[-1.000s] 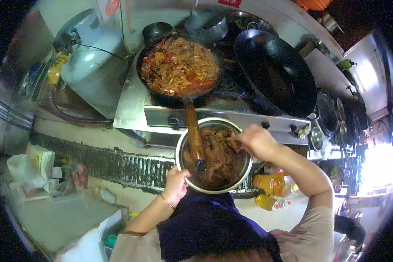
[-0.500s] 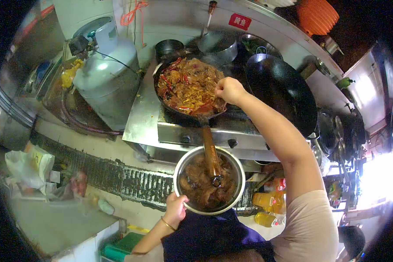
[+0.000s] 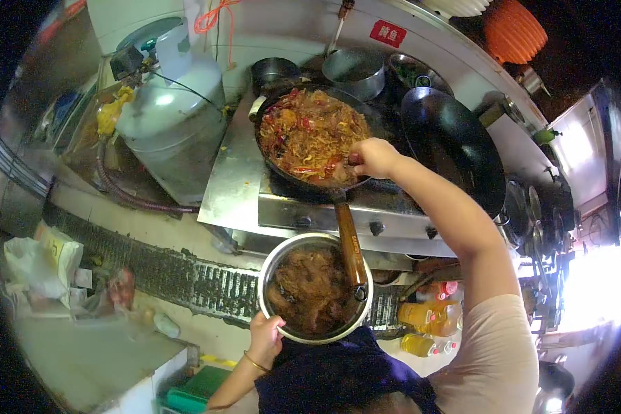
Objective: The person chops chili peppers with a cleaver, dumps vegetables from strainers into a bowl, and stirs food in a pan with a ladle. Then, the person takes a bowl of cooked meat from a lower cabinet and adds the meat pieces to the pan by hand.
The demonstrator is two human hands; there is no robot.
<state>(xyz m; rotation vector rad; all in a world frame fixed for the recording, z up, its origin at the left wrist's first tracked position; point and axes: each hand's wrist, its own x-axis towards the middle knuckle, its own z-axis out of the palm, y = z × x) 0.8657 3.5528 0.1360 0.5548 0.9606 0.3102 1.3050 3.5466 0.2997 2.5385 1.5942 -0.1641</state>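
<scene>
My left hand [image 3: 265, 338] grips the near left rim of a round steel bowl [image 3: 263, 293], which holds brown chunks of meat [image 3: 310, 290]. Closed at the fingertips, my right hand [image 3: 378, 159] is over the right edge of a frying pan [image 3: 274, 170]. A dark reddish-brown piece of food shows at its fingers, partly hidden. Brown stewed food [image 3: 314, 131] with red chillies and yellowish strips fills the pan, which sits on the stove. The pan's wooden handle [image 3: 352, 252] reaches toward me above the right part of the bowl.
A large dark wok [image 3: 455, 145] leans right of the pan. Behind stand a small black pot [image 3: 274, 72] and a grey pot [image 3: 355, 74]. A gas cylinder [image 3: 172, 127] is at left. Oil bottles [image 3: 421, 316] stand at lower right; a floor grate [image 3: 207, 286] runs below the stove.
The bowl has shifted left relative to the pan handle. My right hand has moved slightly down and right near the pan's edge, and the brown piece now shows at its fingers.
</scene>
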